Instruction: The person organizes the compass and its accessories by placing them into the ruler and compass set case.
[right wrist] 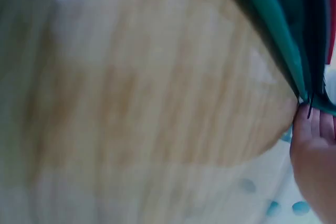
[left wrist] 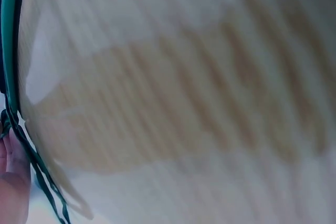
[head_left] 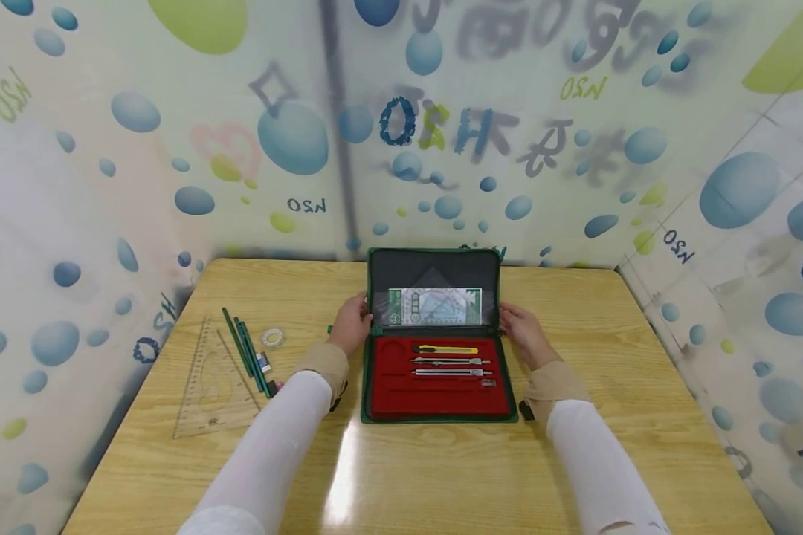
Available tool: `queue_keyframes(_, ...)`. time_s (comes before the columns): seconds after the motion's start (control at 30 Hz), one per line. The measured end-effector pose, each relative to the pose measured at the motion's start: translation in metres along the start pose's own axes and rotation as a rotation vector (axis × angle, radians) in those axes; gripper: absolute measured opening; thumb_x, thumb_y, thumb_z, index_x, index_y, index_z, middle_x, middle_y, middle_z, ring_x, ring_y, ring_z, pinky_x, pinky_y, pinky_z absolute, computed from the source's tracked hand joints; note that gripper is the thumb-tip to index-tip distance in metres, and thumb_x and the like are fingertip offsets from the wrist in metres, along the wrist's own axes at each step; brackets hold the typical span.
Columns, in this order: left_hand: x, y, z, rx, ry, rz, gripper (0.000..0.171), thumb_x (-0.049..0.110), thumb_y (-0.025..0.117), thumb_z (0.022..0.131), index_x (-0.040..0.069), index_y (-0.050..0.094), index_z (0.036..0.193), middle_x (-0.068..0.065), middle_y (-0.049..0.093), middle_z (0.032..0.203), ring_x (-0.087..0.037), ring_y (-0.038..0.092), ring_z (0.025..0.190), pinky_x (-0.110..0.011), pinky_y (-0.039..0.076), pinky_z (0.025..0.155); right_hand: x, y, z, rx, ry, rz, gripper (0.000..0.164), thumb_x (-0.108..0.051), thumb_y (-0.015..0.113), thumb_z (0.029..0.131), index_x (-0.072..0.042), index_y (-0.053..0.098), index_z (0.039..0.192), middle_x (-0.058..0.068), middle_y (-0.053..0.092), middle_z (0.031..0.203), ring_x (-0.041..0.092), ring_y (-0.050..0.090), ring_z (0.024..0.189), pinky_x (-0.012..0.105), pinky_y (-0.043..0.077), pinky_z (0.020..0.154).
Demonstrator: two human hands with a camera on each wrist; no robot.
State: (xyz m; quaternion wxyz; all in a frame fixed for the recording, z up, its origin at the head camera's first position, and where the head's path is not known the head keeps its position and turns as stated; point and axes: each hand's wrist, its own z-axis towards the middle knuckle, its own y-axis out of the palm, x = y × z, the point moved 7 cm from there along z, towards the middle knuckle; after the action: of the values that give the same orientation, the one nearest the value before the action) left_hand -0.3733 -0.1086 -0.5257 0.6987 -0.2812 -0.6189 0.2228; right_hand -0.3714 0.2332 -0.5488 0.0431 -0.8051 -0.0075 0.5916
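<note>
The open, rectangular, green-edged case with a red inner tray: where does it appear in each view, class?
Head: the case sits just below and right of centre, lid raised.
Left wrist: its green edge runs down the left side.
Right wrist: green edging at upper right, with a sliver of red.
Shared landmark: the pale wood-grain table.

Your case (head_left: 435,420) is dark green at the edge, its lid lining (head_left: 401,271) near-black, its tray (head_left: 435,405) plain red. Inside you have a yellow-and-black cutter (head_left: 450,349), silver compasses (head_left: 448,372), and a green-and-white card (head_left: 435,307). At the case's nine o'clock, your pencils (head_left: 251,358) are dark green, the eraser (head_left: 264,362) blue and white. Your sleeves (head_left: 268,446) — white, with tan cuffs (head_left: 323,362) — show at eight and four. Your table (head_left: 435,475) is yellowish, wood-grained; at twelve, the pale wall (head_left: 549,186) carries blue and lime spots.
</note>
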Motion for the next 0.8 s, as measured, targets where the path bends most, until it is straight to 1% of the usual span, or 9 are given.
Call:
queue_keyframes(0.13,-0.001,0.0,0.001,0.02,0.004,0.016,0.05,0.0,0.054,0.091,-0.006,0.037,0.138,-0.022,0.056,0.112,-0.032,0.053,0.106,-0.042,0.045,0.09,0.001,0.002,0.002,0.047,0.0,-0.021,0.042,-0.003,0.036,0.1,0.006,0.032,0.141,0.025,0.036,0.142,0.03,0.037,0.13,0.039,0.032,0.106)
queue_keyframes(0.23,-0.002,0.001,0.002,0.027,-0.002,0.017,0.049,0.001,0.054,0.091,-0.007,0.038,0.137,-0.022,0.056,0.112,-0.031,0.053,0.106,-0.042,0.045,0.089,0.002,0.001,0.004,0.094,-0.017,-0.068,0.041,0.0,0.041,0.097,0.007,0.04,0.137,0.025,0.043,0.136,0.03,0.041,0.125,0.039,0.036,0.103)
queue_keyframes(0.27,-0.002,0.001,0.002,0.028,-0.009,0.015,0.049,0.001,0.054,0.091,-0.007,0.038,0.137,-0.021,0.055,0.112,-0.031,0.053,0.105,-0.042,0.045,0.089,0.003,-0.001,0.005,0.108,-0.057,-0.065,0.038,-0.001,0.047,0.095,0.005,0.048,0.132,0.023,0.051,0.129,0.026,0.048,0.119,0.035,0.04,0.098)
queue_keyframes(0.33,-0.003,0.001,0.003,0.028,-0.021,0.012,0.049,0.0,0.054,0.091,-0.007,0.038,0.137,-0.021,0.055,0.112,-0.031,0.053,0.105,-0.042,0.045,0.089,0.002,-0.002,0.005,0.135,-0.055,-0.094,0.036,0.0,0.05,0.093,0.004,0.052,0.128,0.022,0.054,0.125,0.025,0.05,0.116,0.034,0.042,0.096)
queue_keyframes(0.47,-0.004,0.0,0.002,0.022,-0.059,0.005,0.051,0.003,0.055,0.092,-0.003,0.037,0.139,-0.019,0.056,0.111,-0.029,0.055,0.103,-0.04,0.047,0.086,-0.002,-0.002,0.004,0.173,-0.032,-0.151,0.036,0.002,0.05,0.091,0.003,0.054,0.127,0.021,0.056,0.123,0.025,0.052,0.114,0.034,0.043,0.095)
queue_keyframes(0.5,-0.003,0.0,0.002,0.019,-0.064,-0.001,0.051,0.003,0.055,0.092,-0.002,0.037,0.14,-0.019,0.056,0.11,-0.029,0.055,0.102,-0.039,0.047,0.085,-0.003,0.0,0.003,0.176,0.005,-0.183,0.038,0.003,0.047,0.092,0.006,0.049,0.13,0.024,0.051,0.128,0.029,0.048,0.119,0.038,0.04,0.098)
queue_keyframes(0.57,-0.002,-0.001,0.0,0.013,-0.068,-0.015,0.052,0.004,0.056,0.092,0.0,0.037,0.14,-0.018,0.057,0.109,-0.028,0.057,0.1,-0.038,0.048,0.083,-0.003,-0.001,0.004,0.184,-0.005,-0.201,0.038,0.004,0.046,0.092,0.007,0.049,0.13,0.025,0.052,0.127,0.029,0.049,0.116,0.038,0.041,0.096)
queue_keyframes(0.7,0.001,-0.006,-0.006,-0.003,-0.052,-0.031,0.049,0.001,0.056,0.091,0.0,0.041,0.138,-0.019,0.057,0.108,-0.029,0.058,0.099,-0.038,0.049,0.083,-0.003,-0.002,0.005,0.194,-0.016,-0.214,0.037,0.003,0.047,0.092,0.007,0.05,0.129,0.025,0.053,0.124,0.026,0.05,0.109,0.036,0.042,0.093)
queue_keyframes(0.8,0.0,-0.014,-0.012,-0.028,-0.04,0.013,0.043,0.0,0.054,0.09,-0.002,0.047,0.132,-0.02,0.057,0.108,-0.031,0.058,0.099,-0.041,0.048,0.084,-0.002,-0.001,0.005,0.194,-0.009,-0.2,0.037,0.003,0.047,0.092,0.007,0.049,0.129,0.024,0.052,0.124,0.026,0.049,0.109,0.036,0.042,0.093)
